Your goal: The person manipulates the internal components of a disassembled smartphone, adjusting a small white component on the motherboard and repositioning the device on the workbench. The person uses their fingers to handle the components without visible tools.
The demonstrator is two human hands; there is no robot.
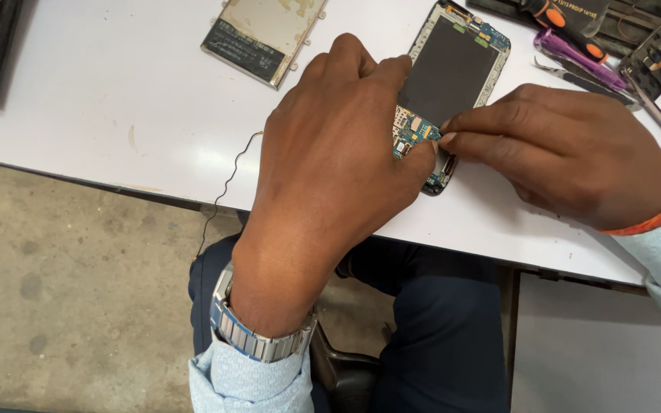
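White surface [116, 92] bears an opened phone [453, 69], steadied by the left hand [330, 153] while the right hand [568, 153], at three o'clock, apparently pinches its circuit board [411, 134] in a closed grip.

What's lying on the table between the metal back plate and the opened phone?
Head view: nothing but bare white table between the metal plate and opened phone; the left hand sits lower.
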